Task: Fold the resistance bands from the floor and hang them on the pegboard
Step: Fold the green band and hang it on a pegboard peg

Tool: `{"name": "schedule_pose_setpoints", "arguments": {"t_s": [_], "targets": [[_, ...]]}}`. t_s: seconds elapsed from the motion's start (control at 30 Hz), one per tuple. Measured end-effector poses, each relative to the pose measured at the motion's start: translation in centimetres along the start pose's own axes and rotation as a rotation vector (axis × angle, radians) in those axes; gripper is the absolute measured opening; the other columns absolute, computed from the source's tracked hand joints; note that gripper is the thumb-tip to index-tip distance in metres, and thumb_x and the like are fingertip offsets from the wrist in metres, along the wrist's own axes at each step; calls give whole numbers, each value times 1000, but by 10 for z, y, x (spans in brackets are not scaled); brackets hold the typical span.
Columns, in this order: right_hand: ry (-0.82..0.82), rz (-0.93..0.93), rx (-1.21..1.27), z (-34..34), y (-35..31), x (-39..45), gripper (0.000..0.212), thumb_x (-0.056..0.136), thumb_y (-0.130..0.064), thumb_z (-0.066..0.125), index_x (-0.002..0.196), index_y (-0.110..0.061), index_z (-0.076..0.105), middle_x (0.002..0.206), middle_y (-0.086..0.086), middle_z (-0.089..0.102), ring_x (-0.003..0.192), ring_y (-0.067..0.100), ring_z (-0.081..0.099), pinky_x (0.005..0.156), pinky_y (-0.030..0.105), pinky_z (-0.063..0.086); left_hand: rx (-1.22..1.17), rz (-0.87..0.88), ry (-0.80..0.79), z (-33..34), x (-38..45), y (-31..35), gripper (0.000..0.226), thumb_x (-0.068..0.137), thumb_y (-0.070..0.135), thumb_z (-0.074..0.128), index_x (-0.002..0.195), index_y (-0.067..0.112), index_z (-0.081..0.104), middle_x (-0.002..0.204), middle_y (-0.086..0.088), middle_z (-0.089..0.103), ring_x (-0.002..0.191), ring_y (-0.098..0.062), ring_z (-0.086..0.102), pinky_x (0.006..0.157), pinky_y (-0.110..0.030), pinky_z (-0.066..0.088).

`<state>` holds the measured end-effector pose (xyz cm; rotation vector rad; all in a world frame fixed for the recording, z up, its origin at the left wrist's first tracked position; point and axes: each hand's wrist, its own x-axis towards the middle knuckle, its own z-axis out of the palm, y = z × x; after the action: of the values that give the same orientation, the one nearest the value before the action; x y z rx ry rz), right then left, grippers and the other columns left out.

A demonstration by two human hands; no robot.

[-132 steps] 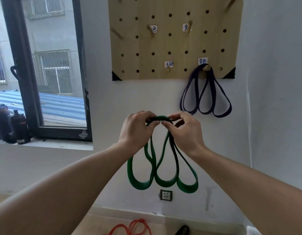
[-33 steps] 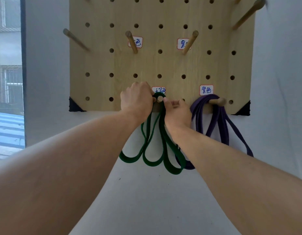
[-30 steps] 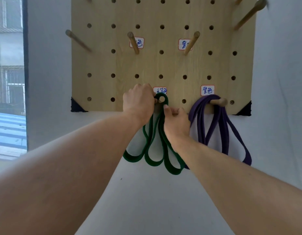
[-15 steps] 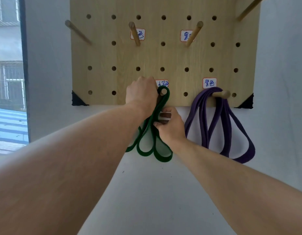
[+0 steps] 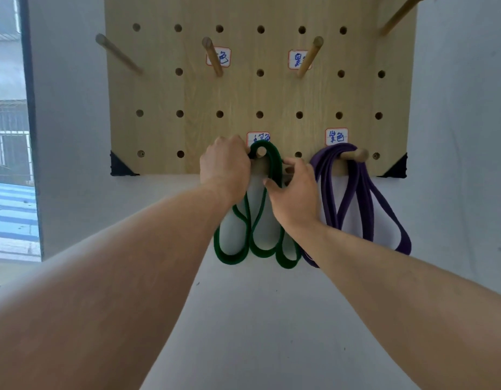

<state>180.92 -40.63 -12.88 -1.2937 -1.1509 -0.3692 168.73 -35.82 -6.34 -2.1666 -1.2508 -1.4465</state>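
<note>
White wall backs everything. Nearest, the right hand (image 5: 295, 192) pinches the folded green rubber resistance band (image 5: 267, 170) just below the short wooden peg (image 5: 261, 152) it hangs on; the left hand (image 5: 225, 164) grips its top left of that peg. Behind is the wooden pegboard (image 5: 243, 94); right of the peg hangs a purple band (image 5: 356, 198).

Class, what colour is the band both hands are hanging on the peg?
Dark green band, seen in the head view.
</note>
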Motion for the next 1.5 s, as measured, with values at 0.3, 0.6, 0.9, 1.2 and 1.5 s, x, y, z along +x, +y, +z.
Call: {"name": "schedule_pose_setpoints", "arguments": {"t_s": [0.3, 0.6, 0.9, 1.2, 1.5], "targets": [[-108, -232, -270, -12, -28, 42, 38, 100, -21, 61, 137, -31, 64, 135, -2, 64, 124, 20, 60, 95, 40, 52, 87, 64, -6, -3, 3, -2, 24, 101, 18, 48, 106, 19, 72, 88, -7, 64, 71, -25, 54, 61, -36, 39], [-157, -94, -199, -13, -34, 57, 26, 87, -24, 79, 108, -33, 68, 112, -10, 73, 102, 14, 66, 72, 28, 42, 108, 130, 8, -6, 2, -8, 25, 100, 20, 52, 106, 29, 74, 78, 0, 59, 71, -26, 57, 60, -34, 38], [-220, -18, -135, -19, -36, 59, 35, 89, -10, 77, 115, -33, 73, 120, -6, 74, 111, 17, 68, 95, 37, 56, 90, 124, 35, -5, -17, -2, 29, 105, 19, 45, 118, 26, 70, 86, -5, 60, 77, -29, 56, 65, -36, 37], [-114, -30, -149, -6, -35, 46, 35, 90, -5, 67, 112, -32, 71, 117, -7, 74, 105, 17, 69, 85, 34, 56, -27, 53, 33, -6, -23, -3, 34, 100, 12, 48, 120, 26, 73, 89, -7, 64, 80, -33, 59, 67, -37, 43], [-79, 3, -102, -4, -37, 39, 30, 92, -7, 65, 111, -30, 69, 114, -10, 72, 101, 13, 67, 78, 29, 51, -40, 36, -31, -14, -15, 1, 31, 99, 14, 50, 116, 24, 74, 92, -7, 67, 78, -31, 59, 66, -36, 43]]}}
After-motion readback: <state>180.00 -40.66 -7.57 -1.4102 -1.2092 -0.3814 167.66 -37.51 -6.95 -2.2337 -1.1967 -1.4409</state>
